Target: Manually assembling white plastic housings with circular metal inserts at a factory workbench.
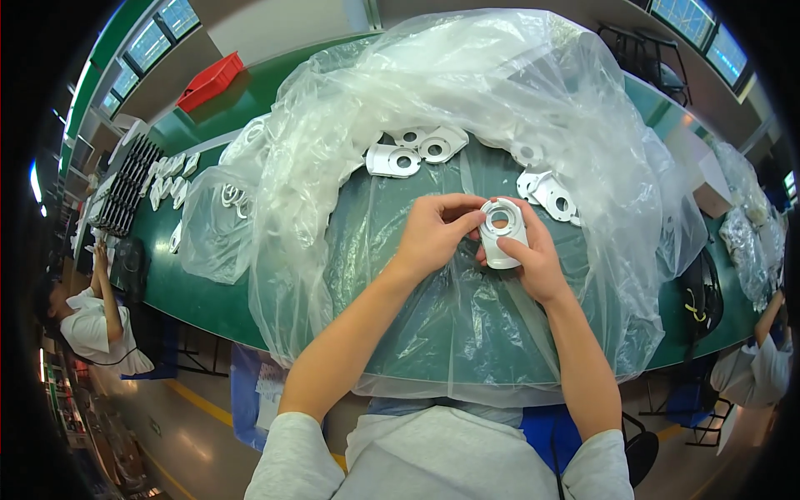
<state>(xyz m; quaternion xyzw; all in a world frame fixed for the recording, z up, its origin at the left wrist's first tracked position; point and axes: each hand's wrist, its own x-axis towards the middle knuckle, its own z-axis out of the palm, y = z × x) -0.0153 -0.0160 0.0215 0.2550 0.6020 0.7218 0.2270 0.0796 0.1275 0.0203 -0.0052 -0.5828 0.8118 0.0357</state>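
Note:
Between my two hands I hold a white plastic housing (pixel 502 250) with a round ringed opening at its far end. My right hand (pixel 537 258) grips it from the right side, thumb lying across its face. At its upper left edge my left hand (pixel 437 233) pinches the rim near the ring with thumb and fingers. Several similar white housings (pixel 393 161) lie beyond my hands, partly under a large clear plastic bag (pixel 467 67). To the right of my hands is another small group of white housings (pixel 554 196).
The plastic bag spreads over the green table (pixel 400 333). A red bin (pixel 210 82) stands at the far left. Stacked black trays (pixel 125 187) and loose white parts (pixel 171 179) are on the left. Co-workers sit at both sides. A blue crate (pixel 250 400) is below the table edge.

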